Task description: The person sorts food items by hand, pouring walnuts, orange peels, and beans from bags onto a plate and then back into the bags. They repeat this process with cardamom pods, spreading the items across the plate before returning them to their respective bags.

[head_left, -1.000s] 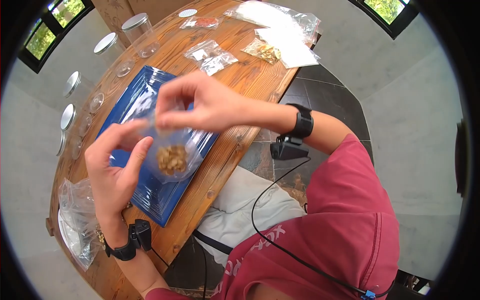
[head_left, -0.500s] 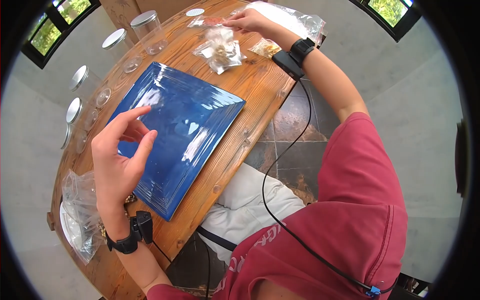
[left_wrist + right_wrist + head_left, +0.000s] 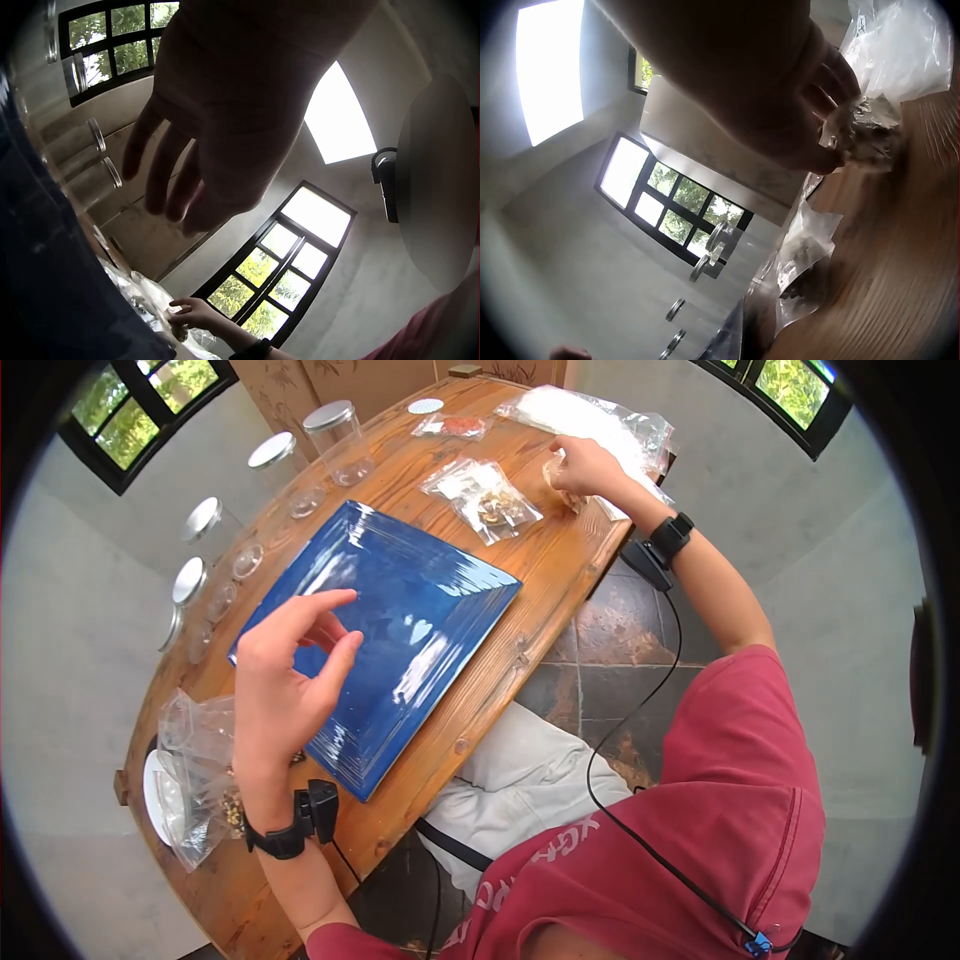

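In the head view my right hand (image 3: 590, 466) is at the table's far right side, pinching a small clear bag of pale yellowish dried pieces (image 3: 556, 476). The right wrist view has that crinkled bag (image 3: 866, 135) at the fingertips, close over the wood. My left hand (image 3: 285, 675) hovers above the near left part of a square blue plate (image 3: 400, 590), fingers loosely curved, holding nothing. Between plate and right hand lie clear bags, the top one with tan pieces (image 3: 500, 508).
Clear jars with silver lids (image 3: 330, 415) line the table's far left edge. A bag of red pieces (image 3: 462, 426) and a small white perforated disc (image 3: 426, 406) lie at the back. White packets (image 3: 590, 415) cover the far right corner. Plastic bags (image 3: 195, 800) sit beside my left forearm.
My right hand has left the plate, where the bag of tan pieces was, and that bag now lies among the others. It then took hold of the yellowish bag. My left hand stayed over the plate.
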{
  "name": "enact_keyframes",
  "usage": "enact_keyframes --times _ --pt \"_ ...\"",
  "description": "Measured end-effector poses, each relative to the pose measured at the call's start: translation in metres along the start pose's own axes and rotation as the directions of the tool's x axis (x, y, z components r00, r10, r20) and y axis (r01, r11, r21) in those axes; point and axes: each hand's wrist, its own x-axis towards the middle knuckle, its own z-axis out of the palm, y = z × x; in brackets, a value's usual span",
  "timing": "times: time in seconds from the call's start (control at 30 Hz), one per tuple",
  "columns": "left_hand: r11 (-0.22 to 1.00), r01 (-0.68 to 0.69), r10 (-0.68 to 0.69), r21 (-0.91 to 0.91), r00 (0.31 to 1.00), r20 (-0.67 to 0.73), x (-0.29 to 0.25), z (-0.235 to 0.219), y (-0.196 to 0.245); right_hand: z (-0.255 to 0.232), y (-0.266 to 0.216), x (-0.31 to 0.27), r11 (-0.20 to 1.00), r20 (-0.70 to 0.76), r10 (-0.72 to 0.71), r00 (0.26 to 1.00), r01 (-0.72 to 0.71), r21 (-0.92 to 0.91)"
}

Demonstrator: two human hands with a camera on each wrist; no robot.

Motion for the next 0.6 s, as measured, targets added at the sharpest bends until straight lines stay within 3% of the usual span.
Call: enact_keyframes --times 0.07,0.13,0.17,0.23,0.33,0.37,0.43,0.53,0.6 --pt "1.000 0.017 -0.017 -0.014 0.999 -0.029 0.000 0.000 0.001 -0.013 -0.017 -0.002 0.984 -0.080 -0.065 0.995 0.077 0.159" --pt "0.998 0.057 -0.058 -0.016 0.996 -0.065 -0.001 0.000 0.000 -0.024 -0.054 -0.015 0.901 -0.182 -0.184 0.966 0.239 0.362" --pt "0.986 0.132 -0.141 -0.102 0.985 -0.095 -0.001 0.002 0.000 -0.028 -0.078 -0.024 0.816 -0.219 -0.316 0.923 0.382 0.434" --pt "0.926 0.273 -0.319 -0.262 0.936 -0.152 0.001 0.009 -0.004 -0.034 -0.133 -0.047 0.546 -0.331 -0.544 0.771 0.625 0.558" --pt "0.881 0.310 -0.399 -0.356 0.893 -0.209 -0.007 0.027 -0.029 -0.024 -0.205 -0.071 0.228 -0.445 -0.709 0.547 0.775 0.589" --pt "0.868 0.314 -0.419 -0.385 0.879 -0.228 -0.013 0.030 -0.036 -0.015 -0.226 -0.075 0.140 -0.449 -0.730 0.515 0.756 0.639" --pt "0.836 0.346 -0.477 -0.426 0.842 -0.252 -0.027 0.024 -0.045 -0.002 -0.261 -0.079 0.120 -0.462 -0.744 0.484 0.776 0.619" --pt "0.791 0.356 -0.542 -0.498 0.786 -0.299 -0.042 0.009 -0.056 0.010 -0.295 -0.072 -0.038 -0.654 -0.633 0.413 0.828 0.559" --pt "0.764 0.334 -0.568 -0.551 0.753 -0.331 -0.047 0.006 -0.068 0.008 -0.304 -0.069 0.045 -0.687 -0.560 0.463 0.845 0.532"
